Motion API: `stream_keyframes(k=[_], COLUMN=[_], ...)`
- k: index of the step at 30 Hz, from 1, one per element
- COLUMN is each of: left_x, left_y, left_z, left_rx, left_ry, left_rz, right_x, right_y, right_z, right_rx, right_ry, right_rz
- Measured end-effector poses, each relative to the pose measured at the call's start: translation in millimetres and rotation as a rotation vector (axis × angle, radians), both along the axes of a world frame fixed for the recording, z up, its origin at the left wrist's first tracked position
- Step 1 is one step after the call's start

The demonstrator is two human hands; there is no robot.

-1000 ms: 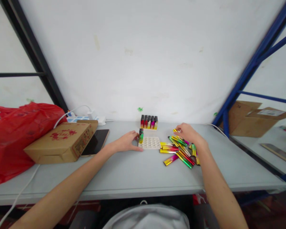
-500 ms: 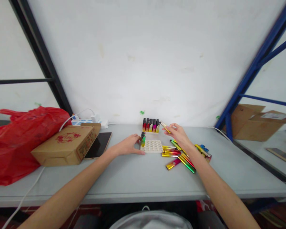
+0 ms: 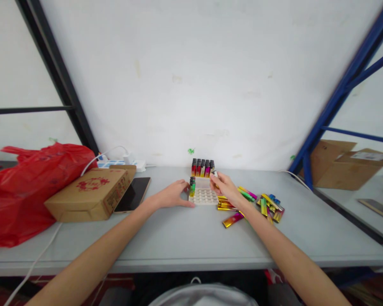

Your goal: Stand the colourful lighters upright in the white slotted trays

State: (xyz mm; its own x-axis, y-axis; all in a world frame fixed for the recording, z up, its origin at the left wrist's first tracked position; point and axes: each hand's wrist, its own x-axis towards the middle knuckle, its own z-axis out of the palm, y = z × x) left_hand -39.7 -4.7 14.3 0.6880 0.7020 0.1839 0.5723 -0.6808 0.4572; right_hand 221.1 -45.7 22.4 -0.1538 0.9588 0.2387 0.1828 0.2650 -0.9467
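A white tray (image 3: 207, 198) with rows of round holes lies in front of me. Several black-topped green and yellow lighters (image 3: 192, 188) stand upright along its left side. My left hand (image 3: 171, 195) holds that side, thumb at the near corner and fingers curled by the lighters. Pinched in my right hand (image 3: 226, 188) is a lighter (image 3: 215, 174), mostly covered by the fingers, above the tray's right back corner. Behind stands a block of upright lighters (image 3: 203, 168) in red, purple and gold. Loose shiny lighters (image 3: 232, 219) lie right of the tray, partly under my right forearm.
On the left are a phone (image 3: 133, 194), a cardboard box (image 3: 91, 191), a red plastic bag (image 3: 47, 182) and a white power strip (image 3: 137, 165). A blue metal frame (image 3: 333, 97) rises on the right, with an open carton (image 3: 335, 165) beyond it. A wall closes off the back.
My right hand has moved left and nearer the tray with its lighter, uncovering more of the loose pile. My left hand has stayed at the tray's left side.
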Motion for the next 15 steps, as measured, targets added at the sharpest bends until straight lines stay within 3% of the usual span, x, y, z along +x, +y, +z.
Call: stream_keyframes(k=[7, 15], left_x=[-0.1, -0.3], left_y=[-0.3, -1.3], left_z=[0.1, 1.7], left_rx=[0.007, 0.009], left_ry=[-0.003, -0.007], left_rz=[-0.008, -0.012], right_x=[-4.3, -7.5], right_y=[-0.9, -3.2], right_z=[-2.5, -4.5], right_rx=[0.179, 0.246], right_ry=[-0.275, -0.375], right_rz=[-0.283, -0.311])
